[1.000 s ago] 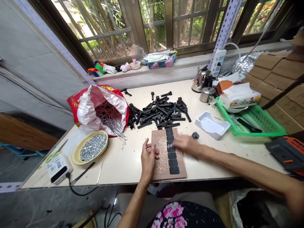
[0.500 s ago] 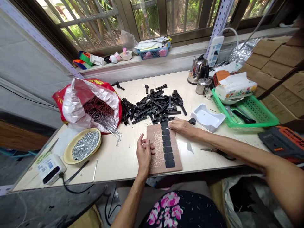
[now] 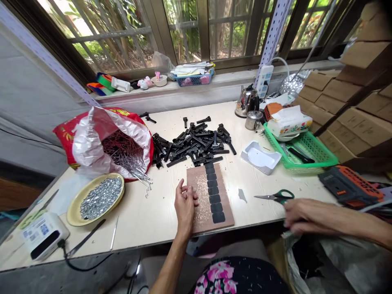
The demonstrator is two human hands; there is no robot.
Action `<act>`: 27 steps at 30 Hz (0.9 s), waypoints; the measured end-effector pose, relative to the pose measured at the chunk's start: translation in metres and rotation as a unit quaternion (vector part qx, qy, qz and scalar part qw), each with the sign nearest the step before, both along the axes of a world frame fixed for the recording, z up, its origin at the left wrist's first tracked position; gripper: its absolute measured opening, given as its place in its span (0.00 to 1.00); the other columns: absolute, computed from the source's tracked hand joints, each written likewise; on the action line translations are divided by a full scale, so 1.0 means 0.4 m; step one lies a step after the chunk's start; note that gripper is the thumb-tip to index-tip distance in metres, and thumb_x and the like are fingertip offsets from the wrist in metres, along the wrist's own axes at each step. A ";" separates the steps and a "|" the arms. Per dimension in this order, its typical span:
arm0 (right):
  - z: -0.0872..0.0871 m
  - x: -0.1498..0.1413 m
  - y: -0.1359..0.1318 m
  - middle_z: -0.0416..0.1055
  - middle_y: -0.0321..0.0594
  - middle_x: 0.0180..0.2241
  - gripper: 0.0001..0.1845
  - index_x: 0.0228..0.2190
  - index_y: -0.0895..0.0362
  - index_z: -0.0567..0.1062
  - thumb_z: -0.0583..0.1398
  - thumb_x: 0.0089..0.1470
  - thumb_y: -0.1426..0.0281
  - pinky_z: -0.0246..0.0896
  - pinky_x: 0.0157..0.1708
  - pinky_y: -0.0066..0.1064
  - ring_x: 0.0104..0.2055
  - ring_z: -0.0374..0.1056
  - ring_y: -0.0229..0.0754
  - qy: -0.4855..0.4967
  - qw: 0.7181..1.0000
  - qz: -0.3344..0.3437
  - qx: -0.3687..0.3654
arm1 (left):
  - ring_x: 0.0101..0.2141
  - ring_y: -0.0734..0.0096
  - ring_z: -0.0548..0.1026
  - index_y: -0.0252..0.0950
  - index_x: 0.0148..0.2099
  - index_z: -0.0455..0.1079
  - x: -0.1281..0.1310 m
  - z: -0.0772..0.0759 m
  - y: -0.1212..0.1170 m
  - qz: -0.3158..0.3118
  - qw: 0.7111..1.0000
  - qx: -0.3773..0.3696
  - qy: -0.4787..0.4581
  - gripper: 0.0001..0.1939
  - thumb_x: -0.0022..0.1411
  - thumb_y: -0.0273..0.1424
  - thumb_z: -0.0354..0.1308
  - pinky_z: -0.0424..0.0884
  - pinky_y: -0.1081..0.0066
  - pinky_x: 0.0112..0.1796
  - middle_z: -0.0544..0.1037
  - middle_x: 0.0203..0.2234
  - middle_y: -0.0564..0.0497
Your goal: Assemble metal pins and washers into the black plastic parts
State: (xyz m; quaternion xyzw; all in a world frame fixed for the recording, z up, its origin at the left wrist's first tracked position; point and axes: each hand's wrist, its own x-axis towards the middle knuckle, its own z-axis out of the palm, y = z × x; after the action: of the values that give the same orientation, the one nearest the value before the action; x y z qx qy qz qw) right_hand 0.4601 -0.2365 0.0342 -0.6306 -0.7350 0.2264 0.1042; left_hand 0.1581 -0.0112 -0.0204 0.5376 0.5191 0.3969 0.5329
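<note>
My left hand (image 3: 185, 208) rests on the left side of a flat brown board (image 3: 228, 212), its fingers loosely bent and apart, gripping nothing. A row of black rounded patches (image 3: 214, 190) runs along the board, with pale speckles (image 3: 201, 192) beside it. At the lower right, my right hand (image 3: 301, 215) is blurred above the rim of a grey bag (image 3: 343, 257) with dark contents. Its fingers bend downward, and whether they hold anything is unclear. Near that hand lie scissors (image 3: 274, 196) with dark green handles. A small grey scrap (image 3: 242, 195) lies right of the board.
Black T-shaped parts (image 3: 199, 141) are heaped behind the board. To the left are a red bag of long screws (image 3: 72, 134) and a yellow bowl (image 3: 72, 212) of small metal pieces. A white tray (image 3: 260, 157), green basket (image 3: 321, 161) and kettle (image 3: 245, 102) stand right.
My right hand went from the patches to the board's far end, then to the grey bag. A small black piece near its wrist is no longer seen there. My left hand stayed.
</note>
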 end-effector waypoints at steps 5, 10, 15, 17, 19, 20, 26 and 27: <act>0.060 0.055 0.108 0.70 0.48 0.31 0.16 0.33 0.51 0.76 0.51 0.61 0.60 0.57 0.35 0.30 0.34 0.67 0.38 -0.044 0.999 -0.004 -0.012 | 0.22 0.80 0.69 0.39 0.60 0.55 -0.006 -0.002 0.004 0.002 1.000 -0.016 -0.004 0.32 0.57 0.45 0.54 0.67 0.78 0.18 0.67 0.35 0.51; 0.015 -0.115 0.522 0.70 0.43 0.35 0.17 0.36 0.56 0.75 0.48 0.64 0.64 0.56 0.36 0.30 0.38 0.64 0.41 -0.090 0.976 0.024 0.199 | 0.19 0.80 0.67 0.34 0.57 0.60 -0.008 0.000 -0.006 0.024 0.998 -0.042 -0.040 0.32 0.54 0.47 0.57 0.65 0.79 0.18 0.70 0.26 0.54; -0.077 -0.233 0.766 0.70 0.41 0.32 0.07 0.32 0.57 0.75 0.59 0.57 0.68 0.54 0.35 0.30 0.38 0.63 0.42 -0.173 0.952 0.058 0.245 | 0.14 0.81 0.64 0.31 0.55 0.63 -0.040 0.015 0.011 0.041 0.996 -0.046 -0.062 0.31 0.55 0.46 0.56 0.64 0.78 0.18 0.69 0.17 0.57; -0.083 -0.250 0.795 0.70 0.42 0.32 0.06 0.30 0.58 0.75 0.61 0.54 0.68 0.54 0.35 0.32 0.37 0.63 0.43 -0.177 0.948 0.074 0.255 | 0.15 0.80 0.65 0.31 0.52 0.65 -0.054 0.027 0.041 0.068 0.995 -0.039 -0.068 0.29 0.54 0.46 0.58 0.64 0.78 0.18 0.70 0.18 0.56; -0.075 -0.269 0.793 0.70 0.43 0.34 0.06 0.32 0.59 0.75 0.59 0.56 0.69 0.54 0.36 0.33 0.36 0.63 0.42 -0.171 0.940 0.097 0.280 | 0.17 0.79 0.68 0.29 0.46 0.69 -0.059 0.041 0.081 0.081 0.990 -0.066 -0.097 0.26 0.53 0.45 0.60 0.66 0.78 0.19 0.73 0.23 0.52; -0.069 -0.284 0.782 0.69 0.43 0.34 0.08 0.34 0.59 0.74 0.57 0.58 0.69 0.55 0.36 0.33 0.36 0.63 0.41 -0.157 0.933 0.116 0.304 | 0.19 0.77 0.71 0.29 0.43 0.70 -0.059 0.050 0.102 0.069 0.984 -0.108 -0.125 0.25 0.53 0.45 0.59 0.67 0.77 0.21 0.75 0.25 0.49; -0.070 -0.399 0.736 0.70 0.44 0.40 0.14 0.48 0.59 0.68 0.50 0.61 0.76 0.61 0.42 0.32 0.43 0.64 0.39 0.005 0.865 0.299 0.404 | 0.25 0.71 0.74 0.31 0.34 0.69 -0.048 0.078 0.214 -0.032 0.889 -0.339 -0.306 0.15 0.53 0.40 0.62 0.72 0.70 0.29 0.75 0.26 0.47; -0.075 -0.410 0.750 0.69 0.45 0.42 0.16 0.50 0.59 0.66 0.49 0.61 0.77 0.61 0.44 0.32 0.45 0.63 0.39 0.021 0.871 0.288 0.398 | 0.24 0.74 0.72 0.32 0.33 0.68 -0.053 0.077 0.230 -0.008 0.895 -0.311 -0.319 0.13 0.53 0.37 0.64 0.71 0.71 0.29 0.75 0.25 0.49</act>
State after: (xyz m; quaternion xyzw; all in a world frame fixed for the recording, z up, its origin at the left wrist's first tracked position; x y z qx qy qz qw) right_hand 0.2961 0.0637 0.0043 -0.2910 -0.9096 -0.0517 0.2920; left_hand 0.1368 0.0806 0.0103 0.1929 0.4135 0.3608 0.8134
